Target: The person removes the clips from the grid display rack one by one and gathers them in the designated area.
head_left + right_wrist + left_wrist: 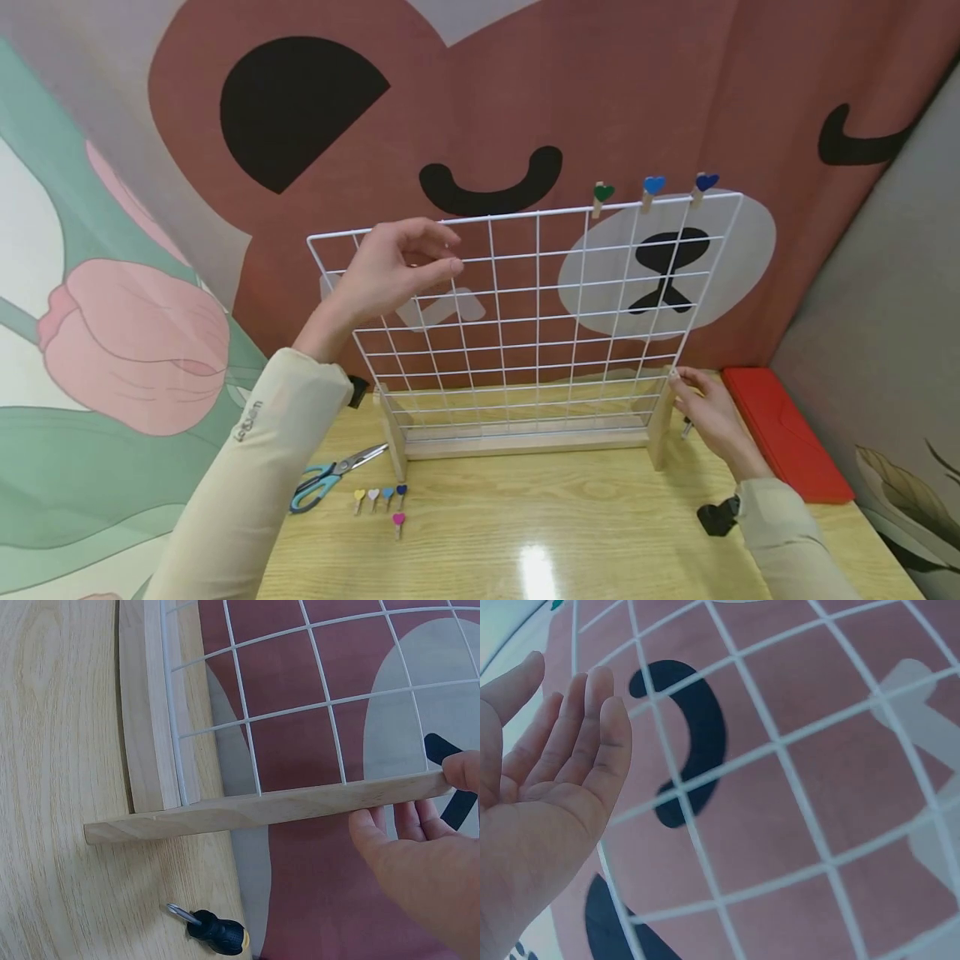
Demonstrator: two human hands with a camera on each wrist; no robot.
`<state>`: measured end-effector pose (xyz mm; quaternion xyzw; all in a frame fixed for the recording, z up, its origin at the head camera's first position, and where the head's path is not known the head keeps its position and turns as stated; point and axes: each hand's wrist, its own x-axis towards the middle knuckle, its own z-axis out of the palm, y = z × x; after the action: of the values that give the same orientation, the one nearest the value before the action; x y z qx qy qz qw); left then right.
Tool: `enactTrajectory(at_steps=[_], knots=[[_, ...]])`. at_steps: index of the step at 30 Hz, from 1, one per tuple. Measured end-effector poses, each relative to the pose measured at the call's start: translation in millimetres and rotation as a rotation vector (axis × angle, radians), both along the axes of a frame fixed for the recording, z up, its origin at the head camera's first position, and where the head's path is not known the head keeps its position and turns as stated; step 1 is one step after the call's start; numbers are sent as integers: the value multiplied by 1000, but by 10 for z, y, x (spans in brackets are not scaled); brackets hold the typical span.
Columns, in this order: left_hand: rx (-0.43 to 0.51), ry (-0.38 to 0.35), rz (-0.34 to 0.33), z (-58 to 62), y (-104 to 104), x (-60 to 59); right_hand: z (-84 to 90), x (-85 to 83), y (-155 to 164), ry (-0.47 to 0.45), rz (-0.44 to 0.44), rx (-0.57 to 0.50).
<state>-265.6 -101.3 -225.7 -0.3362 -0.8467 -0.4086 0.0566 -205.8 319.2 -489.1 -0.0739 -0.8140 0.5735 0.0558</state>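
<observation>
A white wire grid (537, 252) stands upright in a wooden base (525, 447). My left hand (393, 267) is raised at the grid's upper left, its fingers loosely bent with nothing in them. In the left wrist view, that palm (547, 825) is turned up beside the wires. My right hand (420, 840) holds the top end of the base's right wooden upright (300, 804), with fingertips against its edge and end. Clipped along the grid's top right are heart clothespins: green (603, 193), light blue (653, 185) and dark blue (706, 182).
Several heart clothespins lie on the table, including a yellow one (359, 496) and a pink one (398, 521). Teal-handled scissors (322, 483) lie at the left. A red case (787, 433) is at the right, and a screwdriver (217, 934) lies beside the right upright. A patterned curtain (487, 100) hangs behind.
</observation>
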Motion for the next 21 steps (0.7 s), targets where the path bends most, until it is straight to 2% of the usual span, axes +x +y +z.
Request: enactTrajectory(at_steps=[5,15,21], knots=[[-7,27,-2,134,126,23,-7,-24,-10,6,9,0],[-8,72,-12,299,395,5,5,-35,-9,28,7,-20],[18,101,-60,405,582,-18,21,-11,13,25,-5,-25]])
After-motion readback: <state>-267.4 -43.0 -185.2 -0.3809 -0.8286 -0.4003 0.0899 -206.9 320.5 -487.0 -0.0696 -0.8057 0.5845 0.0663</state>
